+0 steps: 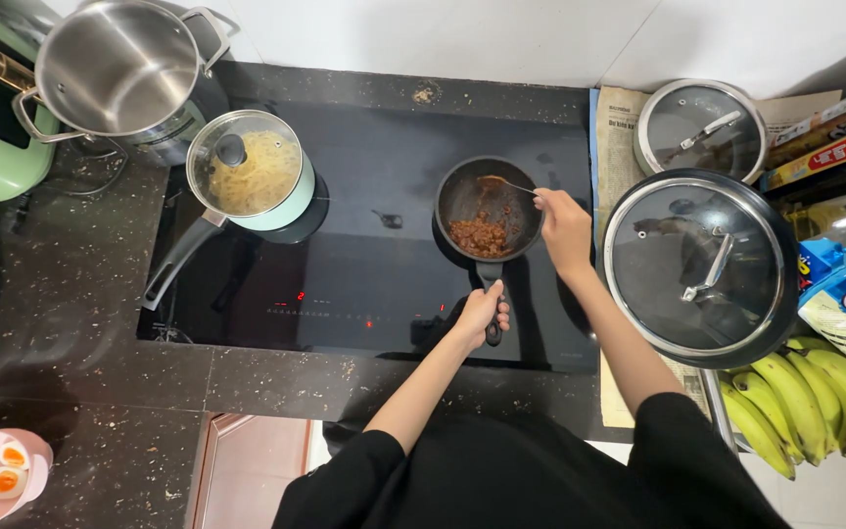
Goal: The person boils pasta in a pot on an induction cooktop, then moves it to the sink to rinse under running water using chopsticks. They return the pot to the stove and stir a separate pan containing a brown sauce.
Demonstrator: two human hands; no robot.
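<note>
A small black frying pan (487, 211) sits on the black glass cooktop (364, 245), toward its right half, with a heap of brown minced food (480, 235) lying in the near part of the pan. The left hand (480, 312) is closed around the pan's black handle (491, 294), which points back toward the person at the near edge of the cooktop; the forearm runs up from the body at a slant, bare below a black sleeve. The right hand (565, 227) is just beside the pan's right rim, fingers pinched on the thin handle of a spoon (501, 182) whose bowl rests over the far side of the pan, carrying a bit of the brown food. The right forearm stretches straight from the lower right.

To the left on the cooktop stands a pale green saucepan (252, 181) with a glass lid, noodles inside. Behind it, at the table's far left corner, is an empty steel pot (115, 69). Right of the cooktop lies a large black pan (702, 266) covered with a glass lid, and a second glass lid (701, 127) rests on newspaper (619, 137) beyond it. Bananas (810, 397) lie at the near right edge.
</note>
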